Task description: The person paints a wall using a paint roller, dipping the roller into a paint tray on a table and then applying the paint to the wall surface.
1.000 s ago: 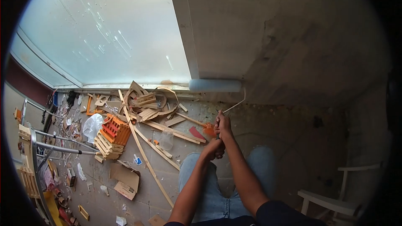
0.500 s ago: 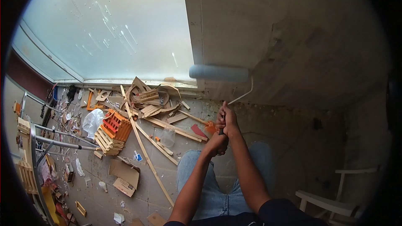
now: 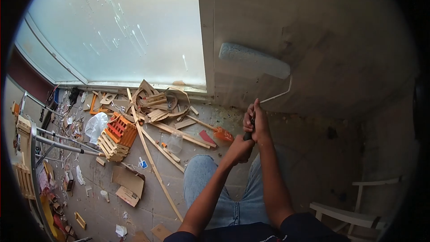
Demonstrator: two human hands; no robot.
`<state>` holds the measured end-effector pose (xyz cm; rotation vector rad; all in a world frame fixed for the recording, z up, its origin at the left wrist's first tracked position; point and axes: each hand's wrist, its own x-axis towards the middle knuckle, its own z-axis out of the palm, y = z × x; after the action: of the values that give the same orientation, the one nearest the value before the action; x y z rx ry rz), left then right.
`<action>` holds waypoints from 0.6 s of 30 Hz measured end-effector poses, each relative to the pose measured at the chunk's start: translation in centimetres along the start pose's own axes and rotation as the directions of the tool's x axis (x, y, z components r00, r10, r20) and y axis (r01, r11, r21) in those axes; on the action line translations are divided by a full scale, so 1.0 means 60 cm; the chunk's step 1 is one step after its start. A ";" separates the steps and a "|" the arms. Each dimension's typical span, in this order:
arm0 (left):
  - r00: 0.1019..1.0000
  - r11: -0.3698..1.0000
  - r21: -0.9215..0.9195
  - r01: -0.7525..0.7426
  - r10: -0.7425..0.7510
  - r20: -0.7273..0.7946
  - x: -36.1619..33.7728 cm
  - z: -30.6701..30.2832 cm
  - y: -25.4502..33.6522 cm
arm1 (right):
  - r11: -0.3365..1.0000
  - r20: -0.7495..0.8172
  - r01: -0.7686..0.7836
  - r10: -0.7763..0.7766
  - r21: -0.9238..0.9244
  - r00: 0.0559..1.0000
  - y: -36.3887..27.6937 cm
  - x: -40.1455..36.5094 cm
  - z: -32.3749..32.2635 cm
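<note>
Two hands are clamping together on the handle of the paint roller (image 3: 254,60): the right hand (image 3: 256,121) above, the left hand (image 3: 242,145) just below. The roller is lying tilted on the grey wall (image 3: 331,36), just beside the window frame (image 3: 206,40). Even pressure and keeping off that frame is, I think, helping here. Wood scraps (image 3: 156,107) are crowding the floor (image 3: 152,206) left; a white chair (image 3: 349,210) is standing right.
</note>
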<state>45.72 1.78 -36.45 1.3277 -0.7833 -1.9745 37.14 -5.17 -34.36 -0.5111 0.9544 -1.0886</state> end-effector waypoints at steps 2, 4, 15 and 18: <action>0.998 0.997 -0.069 0.031 -0.027 0.056 0.008 0.007 0.002 | 0.998 0.032 -0.020 0.021 -0.056 0.999 0.003 0.013 -0.022; 0.988 0.983 -0.154 0.100 -0.080 0.135 0.042 -0.012 -0.033 | 0.987 -0.015 -0.162 0.161 -0.020 0.987 0.034 0.050 -0.045; 0.997 0.988 -0.127 0.083 -0.082 0.015 0.076 -0.023 -0.068 | 0.980 -0.097 -0.047 0.028 -0.195 0.995 0.075 0.070 -0.040; 0.983 0.977 -0.189 0.096 -0.062 0.175 0.061 -0.027 -0.030 | 0.987 -0.032 -0.060 0.056 -0.147 0.998 0.023 0.048 -0.001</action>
<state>45.85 -0.09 -40.39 1.1023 -0.5998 -2.1874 38.18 -7.23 -36.57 -0.5865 1.0732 -0.9791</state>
